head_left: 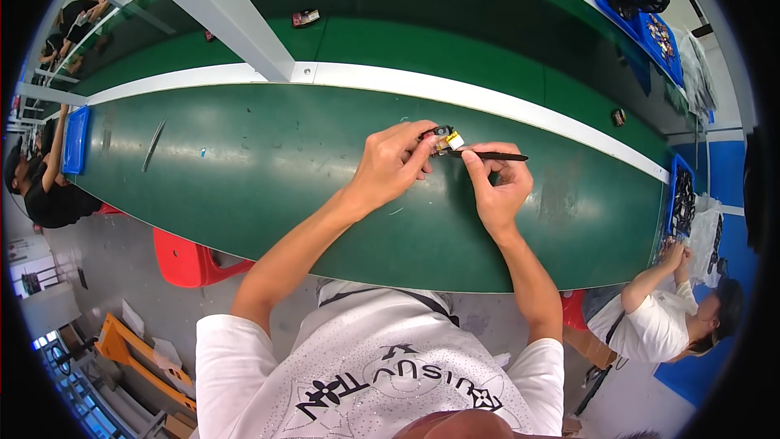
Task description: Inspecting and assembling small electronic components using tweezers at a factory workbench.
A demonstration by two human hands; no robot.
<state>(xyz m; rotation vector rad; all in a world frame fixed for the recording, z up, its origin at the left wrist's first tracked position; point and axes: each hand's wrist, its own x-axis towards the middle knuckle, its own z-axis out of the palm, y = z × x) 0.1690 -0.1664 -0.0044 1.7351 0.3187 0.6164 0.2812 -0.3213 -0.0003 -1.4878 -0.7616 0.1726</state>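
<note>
Over the middle of the bench, my left hand [396, 161] pinches a small black electronic part [439, 132] between thumb and fingers. A small white block with yellow tape [455, 141] sits at its right side, apparently joined to it. My right hand [498, 187] is closed around a slim black tool [508, 156] that looks like tweezers. The tool's back end sticks out to the right, and its tip points left at the underside of the part. Fingers partly hide the part, so I cannot tell exactly where the tip touches.
The green bench [268, 187] carries a silver slender tool [153, 145] at left. Blue trays [75, 140] stand at both ends. A grey post [219, 12] rises beyond a white rail; past it runs a green belt with small parts [305, 18]. Co-workers sit left and right [650, 317].
</note>
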